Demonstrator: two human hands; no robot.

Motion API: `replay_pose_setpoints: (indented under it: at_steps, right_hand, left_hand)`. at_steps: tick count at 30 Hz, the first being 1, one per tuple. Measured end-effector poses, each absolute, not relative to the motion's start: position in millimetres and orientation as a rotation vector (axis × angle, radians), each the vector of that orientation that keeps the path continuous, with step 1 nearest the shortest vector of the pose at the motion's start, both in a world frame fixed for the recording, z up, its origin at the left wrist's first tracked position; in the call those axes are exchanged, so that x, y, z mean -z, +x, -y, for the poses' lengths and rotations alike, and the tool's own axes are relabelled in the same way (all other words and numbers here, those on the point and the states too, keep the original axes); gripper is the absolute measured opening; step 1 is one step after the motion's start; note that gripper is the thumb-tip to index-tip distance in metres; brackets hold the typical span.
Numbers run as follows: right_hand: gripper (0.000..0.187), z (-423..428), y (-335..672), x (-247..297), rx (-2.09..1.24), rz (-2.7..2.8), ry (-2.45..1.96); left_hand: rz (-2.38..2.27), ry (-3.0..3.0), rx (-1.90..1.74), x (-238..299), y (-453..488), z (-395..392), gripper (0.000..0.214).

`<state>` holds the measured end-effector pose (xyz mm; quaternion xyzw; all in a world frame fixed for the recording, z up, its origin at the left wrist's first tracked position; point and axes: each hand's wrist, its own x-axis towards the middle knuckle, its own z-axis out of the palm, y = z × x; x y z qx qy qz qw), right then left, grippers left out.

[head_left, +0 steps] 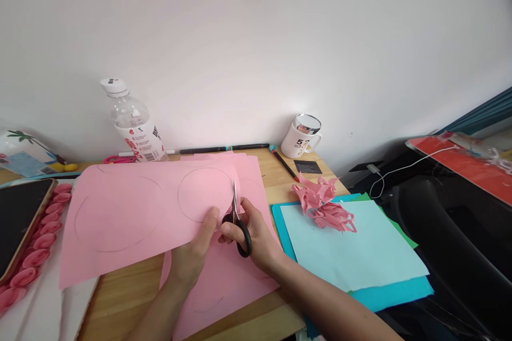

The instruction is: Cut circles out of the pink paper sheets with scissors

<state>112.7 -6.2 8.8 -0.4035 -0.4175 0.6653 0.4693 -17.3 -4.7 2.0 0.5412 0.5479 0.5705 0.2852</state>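
The left hand (190,261) has a snug grip on a big pink sheet (120,208), with its thumb on top near the lower right edge. The sheet has round pencil lines on it. It is held up a bit over the left part of the counter (124,298). The right hand (258,234) has its grip around the black handles of the scissors (245,248). The blades point away from the person and sit at the right edge of the sheet, just beside a drawn circle. I cannot tell how far apart the blades are.

More pink paper (224,293) lies under the hands. To the right, crumpled pink scraps (324,205) rest partly on a pale blue sheet (356,256). A white mug (296,141) and a clear bottle (130,114) stand near the wall. A phone (24,218) is at the far left, beside a row of pink paper rolls (36,258).
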Motion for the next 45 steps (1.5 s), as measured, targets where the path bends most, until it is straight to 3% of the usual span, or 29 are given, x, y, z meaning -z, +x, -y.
replay_pose_setpoints:
  at_steps: [4,9,13,17,31,45]
  right_hand:
    - [0.055,6.4,112.6,-7.3,-1.639,1.023,-0.995]
    - [0.058,9.4,108.5,-4.0,-1.671,0.965,-0.967]
    - [0.06,9.6,107.4,-2.8,-1.688,0.942,-0.937]
    - [0.063,7.0,111.7,-5.4,-1.689,0.956,-0.886]
    - [0.064,7.0,111.1,-5.7,-1.685,0.945,-0.878]
    - [0.063,6.5,112.5,-6.5,-1.626,1.03,-0.969]
  left_hand:
    - [-1.438,1.384,-1.561,-6.3,-15.0,4.3,0.02]
    - [-1.434,1.377,-1.516,-8.4,-12.7,5.1,0.032]
    - [-1.531,1.352,-1.602,-4.1,-11.9,4.8,0.024]
    - [-1.556,1.412,-1.632,1.6,-14.1,3.0,0.036]
    - [-1.544,1.407,-1.593,-7.5,-13.5,2.7,0.04]
    - [-1.544,1.448,-1.576,-5.2,-15.6,2.8,0.028]
